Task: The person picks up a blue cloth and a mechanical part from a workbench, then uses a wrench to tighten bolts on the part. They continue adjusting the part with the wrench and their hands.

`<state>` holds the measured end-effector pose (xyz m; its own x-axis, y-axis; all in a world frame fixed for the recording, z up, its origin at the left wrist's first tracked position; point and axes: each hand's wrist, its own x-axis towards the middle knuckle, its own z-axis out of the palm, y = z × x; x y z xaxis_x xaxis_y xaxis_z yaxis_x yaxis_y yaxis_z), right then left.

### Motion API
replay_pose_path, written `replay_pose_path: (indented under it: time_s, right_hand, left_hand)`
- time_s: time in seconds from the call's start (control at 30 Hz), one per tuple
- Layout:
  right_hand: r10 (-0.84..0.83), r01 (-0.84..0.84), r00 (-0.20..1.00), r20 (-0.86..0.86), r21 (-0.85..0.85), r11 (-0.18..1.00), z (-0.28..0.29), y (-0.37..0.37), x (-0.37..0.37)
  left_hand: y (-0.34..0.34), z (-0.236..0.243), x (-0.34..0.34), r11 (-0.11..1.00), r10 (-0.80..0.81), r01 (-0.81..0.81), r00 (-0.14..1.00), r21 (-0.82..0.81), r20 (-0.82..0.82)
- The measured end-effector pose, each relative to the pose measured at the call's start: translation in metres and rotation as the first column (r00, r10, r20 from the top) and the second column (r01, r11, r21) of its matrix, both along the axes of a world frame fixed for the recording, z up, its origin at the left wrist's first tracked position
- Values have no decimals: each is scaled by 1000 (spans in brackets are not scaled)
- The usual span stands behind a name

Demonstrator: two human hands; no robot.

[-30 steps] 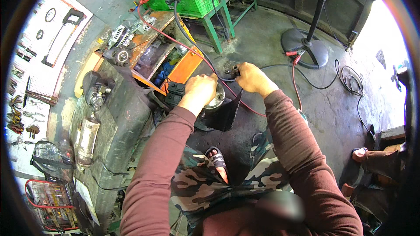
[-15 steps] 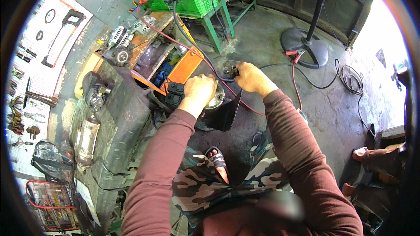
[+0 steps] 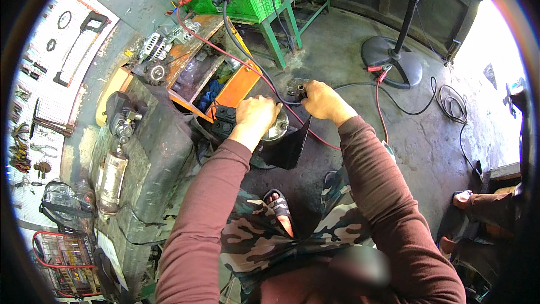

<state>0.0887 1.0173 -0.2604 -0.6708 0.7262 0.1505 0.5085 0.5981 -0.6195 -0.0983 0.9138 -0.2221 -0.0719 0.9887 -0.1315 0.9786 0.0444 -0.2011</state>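
My left hand point(image 3: 256, 117) is closed in a fist over a round, shiny metal part point(image 3: 278, 130). What its curled fingers hold is hidden beneath them. To its right, my right hand point(image 3: 326, 102) is wrapped round a dark rod-like handle point(image 3: 302, 89), whose round end pokes out past the fingers. The rest of that handle cannot be seen. A black metal plate point(image 3: 291, 147) stands tilted beside the round part, on the side closer to me. Left of my left hand sits a black blocky piece point(image 3: 225, 121).
An orange cabinet point(image 3: 236, 86) and a green crate point(image 3: 239, 3) stand ahead. Red and black cables point(image 3: 247, 50) run past my hands. A workbench point(image 3: 152, 163) at left bears a metal cylinder point(image 3: 112, 180). A fan base point(image 3: 410, 67) stands far right; another person's legs point(image 3: 486, 214) show lower right.
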Motion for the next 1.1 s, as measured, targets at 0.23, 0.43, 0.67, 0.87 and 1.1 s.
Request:
replay_pose_path:
  time_s: [0.23,0.43,0.67,0.87,1.1]
  right_hand:
    - [-12,11,1000,-20,-38,999,0,1,2]
    - [13,-13,1000,12,-8,1000,2,0,0]
    - [17,-17,999,-36,3,1000,-1,1,1]
    - [14,-15,1000,-16,-20,1000,-2,1,-3]
    - [16,-16,1000,-24,19,1000,-8,-5,1]
  left_hand:
    - [-13,-6,5,993,-13,16,1000,119,-28]
    - [0,0,-1,1000,4,-4,1000,-1,-3]
    - [-13,-5,0,992,-54,55,998,112,-11]
    - [-5,-2,0,999,10,-11,1000,51,23]
    - [-17,-8,3,994,-29,28,1000,104,9]
